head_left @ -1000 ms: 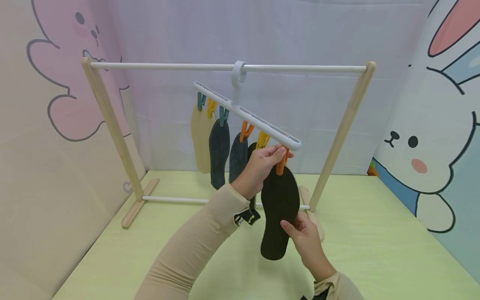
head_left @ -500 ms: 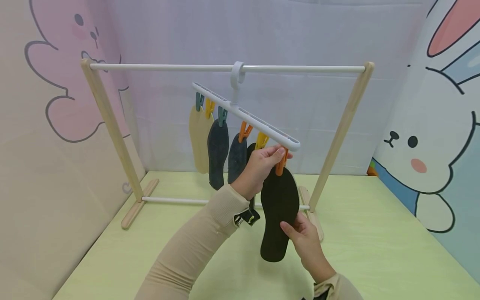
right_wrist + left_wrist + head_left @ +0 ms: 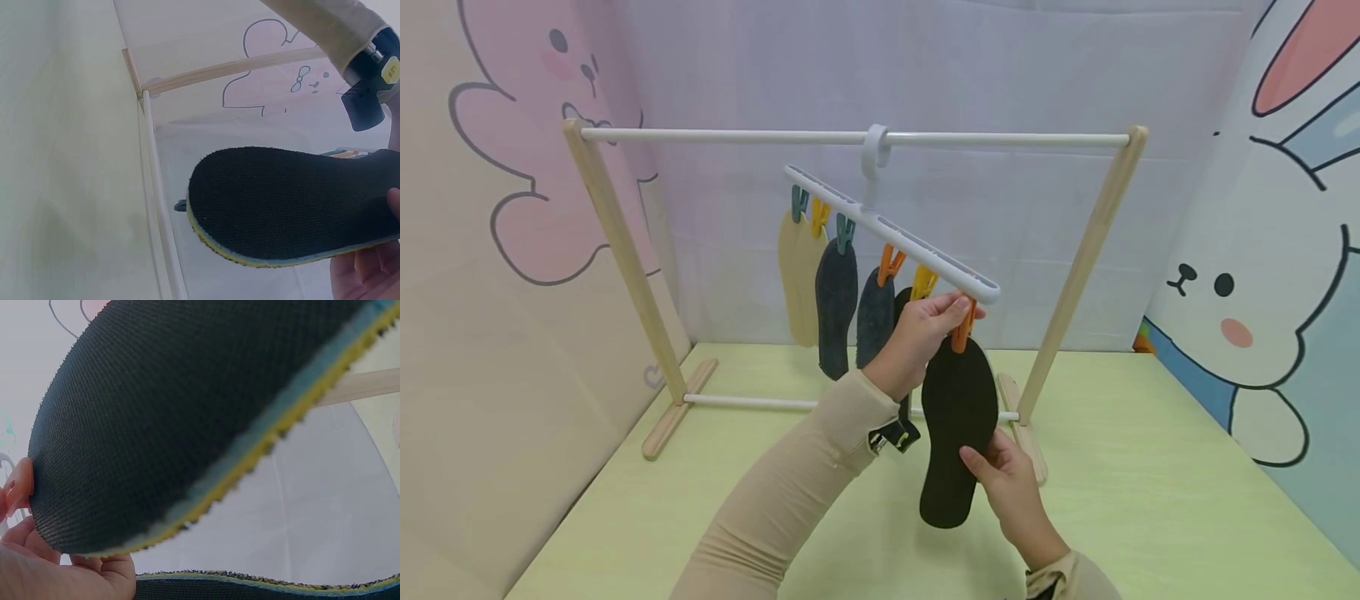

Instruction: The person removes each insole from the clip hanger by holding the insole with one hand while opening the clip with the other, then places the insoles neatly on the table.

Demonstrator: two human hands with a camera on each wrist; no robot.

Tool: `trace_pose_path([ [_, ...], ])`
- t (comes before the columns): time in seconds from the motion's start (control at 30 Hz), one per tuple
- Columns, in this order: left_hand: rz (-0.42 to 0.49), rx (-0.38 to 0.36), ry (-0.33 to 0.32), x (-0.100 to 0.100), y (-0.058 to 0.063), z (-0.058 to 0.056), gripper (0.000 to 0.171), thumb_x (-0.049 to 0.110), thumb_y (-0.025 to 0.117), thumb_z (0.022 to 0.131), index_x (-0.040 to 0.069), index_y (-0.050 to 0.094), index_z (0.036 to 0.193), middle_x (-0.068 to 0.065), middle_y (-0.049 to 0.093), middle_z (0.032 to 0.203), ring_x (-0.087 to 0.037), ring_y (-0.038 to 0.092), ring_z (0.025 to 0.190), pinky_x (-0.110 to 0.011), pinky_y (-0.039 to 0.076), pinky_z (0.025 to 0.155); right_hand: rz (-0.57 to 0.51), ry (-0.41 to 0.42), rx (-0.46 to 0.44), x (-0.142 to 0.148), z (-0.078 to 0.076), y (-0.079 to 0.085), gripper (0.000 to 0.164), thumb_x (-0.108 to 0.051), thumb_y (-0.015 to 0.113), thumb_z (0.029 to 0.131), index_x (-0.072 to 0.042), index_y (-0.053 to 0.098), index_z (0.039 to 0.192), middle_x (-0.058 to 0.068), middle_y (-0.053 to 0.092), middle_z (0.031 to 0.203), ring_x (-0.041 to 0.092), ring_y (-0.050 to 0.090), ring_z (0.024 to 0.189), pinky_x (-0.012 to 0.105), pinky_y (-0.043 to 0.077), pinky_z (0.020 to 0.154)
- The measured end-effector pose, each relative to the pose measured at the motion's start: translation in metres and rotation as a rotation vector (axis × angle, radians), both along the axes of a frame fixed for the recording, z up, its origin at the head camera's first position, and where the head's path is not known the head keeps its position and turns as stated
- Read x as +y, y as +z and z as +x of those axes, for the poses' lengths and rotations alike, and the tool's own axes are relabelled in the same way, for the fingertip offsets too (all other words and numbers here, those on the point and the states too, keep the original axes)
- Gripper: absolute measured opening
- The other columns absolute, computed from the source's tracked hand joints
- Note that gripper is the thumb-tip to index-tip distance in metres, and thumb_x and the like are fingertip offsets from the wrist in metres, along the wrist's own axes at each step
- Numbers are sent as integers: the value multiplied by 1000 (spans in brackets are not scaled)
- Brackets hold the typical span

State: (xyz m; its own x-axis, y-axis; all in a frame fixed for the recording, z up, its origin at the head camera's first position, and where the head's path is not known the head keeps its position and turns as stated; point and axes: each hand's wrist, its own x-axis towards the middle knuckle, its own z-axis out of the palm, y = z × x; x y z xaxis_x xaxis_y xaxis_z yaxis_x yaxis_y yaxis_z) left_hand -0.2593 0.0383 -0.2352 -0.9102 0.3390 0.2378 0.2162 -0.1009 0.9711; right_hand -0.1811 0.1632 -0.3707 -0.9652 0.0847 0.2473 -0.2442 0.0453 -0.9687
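Note:
My left hand (image 3: 917,340) pinches an orange clothespin (image 3: 962,335) at the near end of the white hanger (image 3: 917,245). The clothespin's tips overlap the top edge of a black insole (image 3: 958,408), which hangs upright. My right hand (image 3: 1013,496) holds that insole by its right edge, thumb on the face towards me and fingers behind. In the right wrist view the insole (image 3: 281,203) shows a yellow and blue rim. Across the left wrist view, the insole (image 3: 162,425) hides much of the clothespin and hanger.
The hanger hooks over a white rod (image 3: 730,135) on a wooden-legged rack (image 3: 632,258). Beige insoles (image 3: 801,287), a dark insole (image 3: 837,308) and a blue-grey one (image 3: 876,317) hang from clothespins. Another black insole (image 3: 903,302) hangs behind my left hand. A pale green table (image 3: 1135,467) lies below.
The black insole sits very slightly lower below the hanger. Both hands keep their holds, and the hanger and rack are almost still.

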Motion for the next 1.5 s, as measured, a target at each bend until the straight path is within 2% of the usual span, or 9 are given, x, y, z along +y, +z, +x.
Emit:
trace_pose_path([
  [0.6,-8,-14,6,2,4,2,32,15,48,101,-3,60,126,-19,65,113,-19,53,114,-40,39,100,-20,-9,-16,0,0,-1,28,11,58,90,20,50,115,6,64,93,3,61,79,21,50,72],
  [1.0,7,-17,6,1,3,3,32,15,48,102,-2,59,127,-18,65,113,-20,52,117,-43,36,103,-17,-9,-4,0,1,0,28,11,57,90,20,50,115,11,65,96,3,61,80,21,50,73],
  [1.5,-2,-28,26,3,4,4,34,17,48,102,-1,58,129,-18,65,115,-20,50,122,-46,31,106,-11,-1,31,1,3,-1,31,10,58,90,20,49,117,11,64,97,3,61,81,21,50,73],
])
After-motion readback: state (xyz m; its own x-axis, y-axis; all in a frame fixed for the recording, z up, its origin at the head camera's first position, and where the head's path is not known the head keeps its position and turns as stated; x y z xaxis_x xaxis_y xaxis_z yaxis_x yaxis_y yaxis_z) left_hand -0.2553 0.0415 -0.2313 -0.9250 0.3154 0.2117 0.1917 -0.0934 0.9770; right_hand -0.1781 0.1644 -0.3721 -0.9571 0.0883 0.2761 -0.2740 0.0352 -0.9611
